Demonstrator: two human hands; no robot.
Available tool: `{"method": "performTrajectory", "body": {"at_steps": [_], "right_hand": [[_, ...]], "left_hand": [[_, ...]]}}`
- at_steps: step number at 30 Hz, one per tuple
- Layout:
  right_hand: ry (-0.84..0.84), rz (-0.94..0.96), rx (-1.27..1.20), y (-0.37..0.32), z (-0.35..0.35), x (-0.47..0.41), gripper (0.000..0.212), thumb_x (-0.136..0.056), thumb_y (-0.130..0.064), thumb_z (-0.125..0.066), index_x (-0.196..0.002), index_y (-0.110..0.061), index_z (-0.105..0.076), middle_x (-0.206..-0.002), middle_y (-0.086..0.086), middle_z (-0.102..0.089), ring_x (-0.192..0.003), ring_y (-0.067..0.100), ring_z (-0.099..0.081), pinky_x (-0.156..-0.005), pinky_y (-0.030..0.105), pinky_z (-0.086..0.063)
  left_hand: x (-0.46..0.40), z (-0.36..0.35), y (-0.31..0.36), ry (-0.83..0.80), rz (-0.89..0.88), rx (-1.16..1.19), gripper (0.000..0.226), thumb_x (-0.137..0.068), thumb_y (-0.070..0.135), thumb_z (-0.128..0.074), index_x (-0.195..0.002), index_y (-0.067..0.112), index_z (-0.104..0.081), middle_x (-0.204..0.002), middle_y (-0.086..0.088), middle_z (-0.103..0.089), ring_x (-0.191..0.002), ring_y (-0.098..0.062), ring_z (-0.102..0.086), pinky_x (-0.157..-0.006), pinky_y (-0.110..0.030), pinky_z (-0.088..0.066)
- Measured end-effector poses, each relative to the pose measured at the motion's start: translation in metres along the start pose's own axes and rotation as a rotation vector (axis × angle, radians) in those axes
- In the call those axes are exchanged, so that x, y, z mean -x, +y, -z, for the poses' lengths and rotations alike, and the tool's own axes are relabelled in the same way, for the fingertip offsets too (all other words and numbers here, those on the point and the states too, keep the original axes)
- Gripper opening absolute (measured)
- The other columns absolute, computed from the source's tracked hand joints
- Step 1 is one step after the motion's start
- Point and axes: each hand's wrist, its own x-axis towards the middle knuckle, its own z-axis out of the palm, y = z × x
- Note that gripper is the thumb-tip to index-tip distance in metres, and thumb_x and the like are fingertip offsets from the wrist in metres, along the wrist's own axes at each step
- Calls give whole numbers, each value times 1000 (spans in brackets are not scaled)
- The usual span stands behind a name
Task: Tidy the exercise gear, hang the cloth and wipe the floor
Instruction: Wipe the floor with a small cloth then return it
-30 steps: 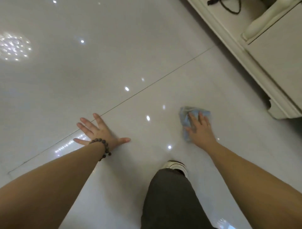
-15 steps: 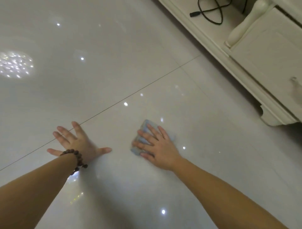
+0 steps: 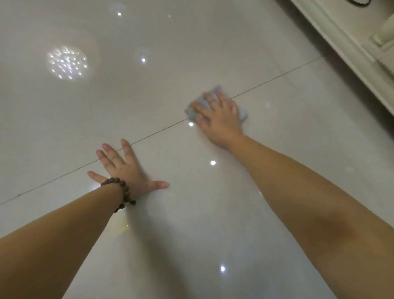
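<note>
A small light-blue cloth (image 3: 196,104) lies bunched on the glossy white tile floor (image 3: 191,53), right on a dark grout line. My right hand (image 3: 219,117) presses flat on top of it with straight, spread fingers, hiding most of the cloth. My left hand (image 3: 128,170) rests flat on the floor nearer to me and to the left, fingers spread, a brown bead bracelet (image 3: 121,187) on its wrist. No exercise gear is in view.
A cream-coloured cabinet base (image 3: 349,49) runs along the upper right, its carved leg (image 3: 383,34) near the right edge. A black cable (image 3: 360,2) lies at the top edge. Ceiling lights reflect in the tiles.
My right hand has slid the cloth away from me and to the right, onto the grout line. The left hand stays planted. The view has tilted, so less of the cabinet shows.
</note>
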Motion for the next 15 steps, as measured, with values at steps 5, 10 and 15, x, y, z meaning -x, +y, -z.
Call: {"method": "performTrajectory", "body": {"at_steps": [5,10,15], "right_hand": [[72,61,78,65,4,58,46,-95,-53,-32,-138,-44,-42,-152,-3,-35,-143,25,-25,-108,46,-28],[139,-851,-72,70,20,71,50,-97,-49,-30,-146,-39,-30,-159,-2,-16,-146,25,-6,-113,49,-13],[114,50,-32,-98,-33,146,45,-94,-44,-42,-139,-38,-45,-152,-2,-35,-143,26,-23,-112,47,-19]], "left_hand": [[-1,-1,-1,16,2,4,165,-27,92,-62,-138,24,39,-147,-19,40,-138,-36,34,-103,-72,6],[-1,-2,-2,35,-2,15,165,-29,91,-63,-139,23,39,-148,-20,39,-137,-36,35,-103,-72,8],[-2,-2,-3,40,-10,18,162,-36,89,-65,-139,21,39,-146,-22,40,-136,-38,35,-104,-74,8]]}}
